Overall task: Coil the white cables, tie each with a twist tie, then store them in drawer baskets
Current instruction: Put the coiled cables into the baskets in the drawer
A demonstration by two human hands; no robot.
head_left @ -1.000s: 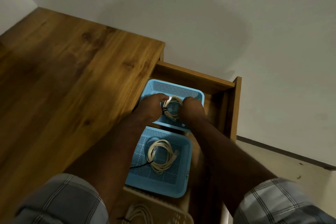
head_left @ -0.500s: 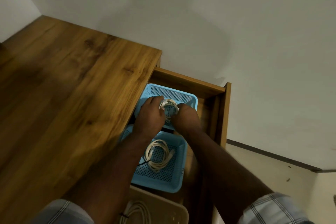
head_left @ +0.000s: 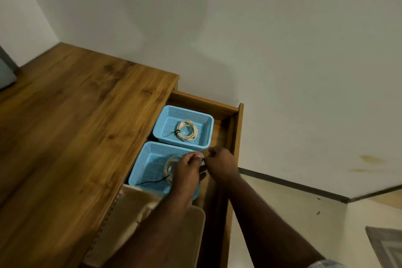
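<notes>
Over the near blue basket (head_left: 143, 172) in the open drawer (head_left: 236, 128), the left hand (head_left: 187, 172) and right hand (head_left: 219, 163) hover with curled fingers, their grip unclear, so they should leave both coiled cables, near (head_left: 169, 164) and far (head_left: 187, 130), lying flat.

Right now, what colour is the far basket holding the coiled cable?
Light blue, the far basket, clearest in the head view.

2 baskets are light blue with a fine mesh of holes, the far basket (head_left: 167, 123) and the near basket (head_left: 145, 166). Each holds a cream-white cable coil (head_left: 187, 130) bound by a black twist tie (head_left: 178, 131). The desk top (head_left: 76, 137) is warm brown woodgrain. A beige basket (head_left: 195, 222) sits nearest. The sleeve (head_left: 326, 264) is grey-and-white plaid.
</notes>
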